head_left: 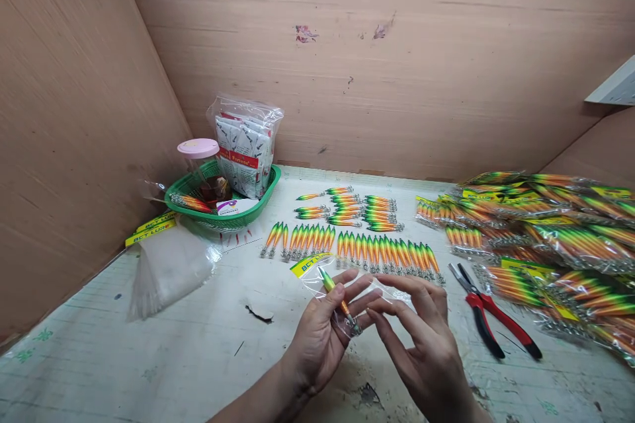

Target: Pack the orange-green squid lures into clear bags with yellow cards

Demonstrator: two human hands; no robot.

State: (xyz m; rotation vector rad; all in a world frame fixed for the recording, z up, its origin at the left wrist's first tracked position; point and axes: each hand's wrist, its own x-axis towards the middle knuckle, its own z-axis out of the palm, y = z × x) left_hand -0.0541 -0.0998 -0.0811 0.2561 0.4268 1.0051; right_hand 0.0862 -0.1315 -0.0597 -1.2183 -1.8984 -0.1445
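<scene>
remotely i'm watching the left hand (320, 330) pinching one lure (328, 281); the right hand (427, 334) (can't tell its grip) is sitting at four o'clock.

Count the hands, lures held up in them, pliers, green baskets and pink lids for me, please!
Hands: 2, the left hand and the right hand
Held lure: 1
Pliers: 1 pair
Green basket: 1
Pink lid: 1
Total: 6
</scene>
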